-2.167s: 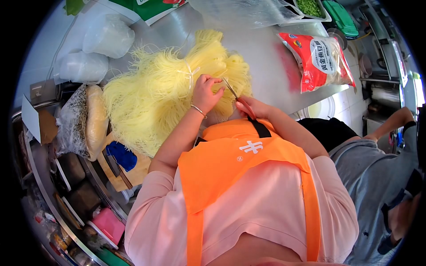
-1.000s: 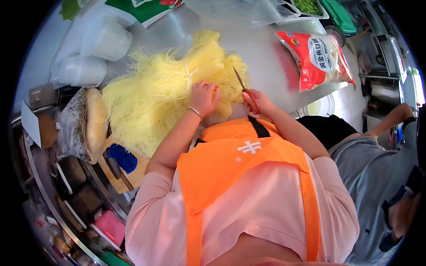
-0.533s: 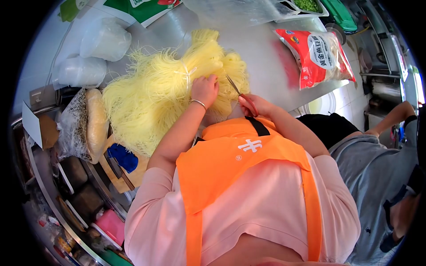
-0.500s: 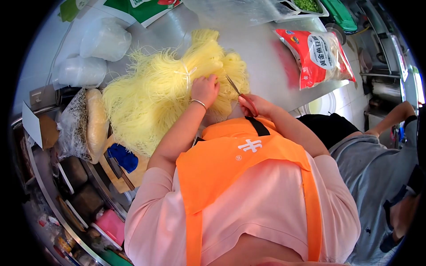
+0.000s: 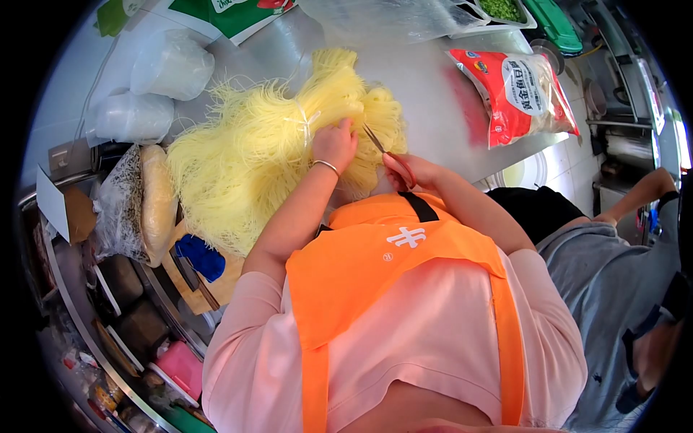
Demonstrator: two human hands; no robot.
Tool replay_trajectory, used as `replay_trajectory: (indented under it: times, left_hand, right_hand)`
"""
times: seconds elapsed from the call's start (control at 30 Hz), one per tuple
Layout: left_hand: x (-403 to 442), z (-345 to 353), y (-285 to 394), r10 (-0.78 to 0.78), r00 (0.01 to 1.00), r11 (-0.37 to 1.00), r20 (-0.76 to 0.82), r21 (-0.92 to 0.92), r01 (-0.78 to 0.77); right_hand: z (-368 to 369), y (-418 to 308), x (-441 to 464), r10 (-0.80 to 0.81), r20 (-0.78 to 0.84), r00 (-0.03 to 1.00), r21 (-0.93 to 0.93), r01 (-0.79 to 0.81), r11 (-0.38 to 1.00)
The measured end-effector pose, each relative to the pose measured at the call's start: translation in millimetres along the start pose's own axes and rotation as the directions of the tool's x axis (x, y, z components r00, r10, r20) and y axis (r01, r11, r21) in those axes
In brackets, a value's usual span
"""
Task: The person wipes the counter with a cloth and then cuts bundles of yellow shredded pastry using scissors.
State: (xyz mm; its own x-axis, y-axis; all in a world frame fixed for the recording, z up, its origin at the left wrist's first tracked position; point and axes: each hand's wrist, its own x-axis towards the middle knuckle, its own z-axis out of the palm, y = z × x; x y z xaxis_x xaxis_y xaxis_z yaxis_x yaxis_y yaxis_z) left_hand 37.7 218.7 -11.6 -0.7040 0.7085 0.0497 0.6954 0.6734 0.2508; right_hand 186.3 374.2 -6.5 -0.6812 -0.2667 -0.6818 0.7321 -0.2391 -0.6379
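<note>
A large bundle of thin pale-yellow strands point(image 5: 238, 155) lies on the metal table point(image 5: 433, 94), with a white tie point(image 5: 306, 124) around it. My left hand point(image 5: 336, 144) rests on the bundle just right of the tie, its fingers closed on some of the strands. In my right hand point(image 5: 406, 172) are scissors with red handles point(image 5: 376, 141). Their blades point up and left, over the bundle's right part and close to my left fingertips. Whether a strand lies between the blades is too small to tell.
A red and white food bag point(image 5: 516, 97) lies at the right. Stacked clear plastic tubs point(image 5: 172, 63) stand at the upper left, above filled bags point(image 5: 157, 206). A tray of chopped greens point(image 5: 500, 10) is at the top. Another person point(image 5: 606, 267) is at the right.
The scissors dipped away from my left hand, then came back left towards its fingertips. My left hand shifted slightly up along the bundle.
</note>
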Motion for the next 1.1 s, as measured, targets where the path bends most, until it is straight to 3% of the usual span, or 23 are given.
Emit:
replay_trajectory:
  times: [0.2,0.37,0.43,0.47,0.53,0.6,0.7,0.83,0.87,0.93,1.0,1.1]
  left_hand:
    - [4,-1,3,-0.021,0.999,0.999,0.038,0.038,0.02]
    - [4,-3,6,-0.021,1.0,1.0,0.013,-0.005,0.021]
    - [1,-5,6,-0.004,0.995,0.989,-0.104,-0.15,-0.012]
    - [-1,-7,5,-0.004,0.995,0.989,-0.104,-0.149,-0.011]
    - [-7,-19,7,-0.074,0.994,0.916,-0.074,-0.398,0.039]
    - [-13,-23,3,-0.076,0.994,0.889,-0.082,-0.457,0.03]
    - [-21,-29,-1,-0.071,0.996,0.839,-0.055,-0.544,0.03]
    - [-26,-32,-5,-0.065,0.997,0.799,0.033,-0.598,0.072]
    - [-26,-33,-8,-0.065,0.997,0.798,0.031,-0.598,0.071]
    - [-26,-36,-11,0.072,0.979,0.838,-0.188,-0.521,-0.162]
    - [-29,-42,-9,0.045,0.979,0.813,-0.199,-0.562,-0.151]
    - [-33,-43,-11,0.001,0.983,0.772,-0.182,-0.625,-0.117]
  right_hand:
    - [7,-6,0,0.009,-0.044,0.999,0.082,-0.006,0.997]
    - [5,-6,4,-0.005,-0.013,1.0,0.024,0.005,1.0]
    - [4,-6,5,-0.011,-0.017,1.0,-0.006,0.011,1.0]
    - [3,-6,5,-0.047,0.003,0.999,-0.053,0.048,0.997]
    - [5,-10,2,-0.083,0.025,0.996,-0.098,0.085,0.992]
    - [8,-15,-4,-0.127,0.002,0.992,-0.202,0.124,0.971]
    - [9,-16,-5,-0.137,0.051,0.989,-0.143,0.143,0.979]
    - [14,-23,-4,-0.145,0.067,0.987,-0.197,0.156,0.968]
    - [18,-24,-8,-0.173,0.041,0.984,-0.275,0.178,0.945]
    - [23,-31,-13,-0.203,0.017,0.979,-0.353,0.196,0.915]
    - [27,-37,-15,-0.276,0.006,0.961,-0.666,0.21,0.716]
    - [37,-44,-25,-0.349,-0.044,0.936,-0.727,0.21,0.653]
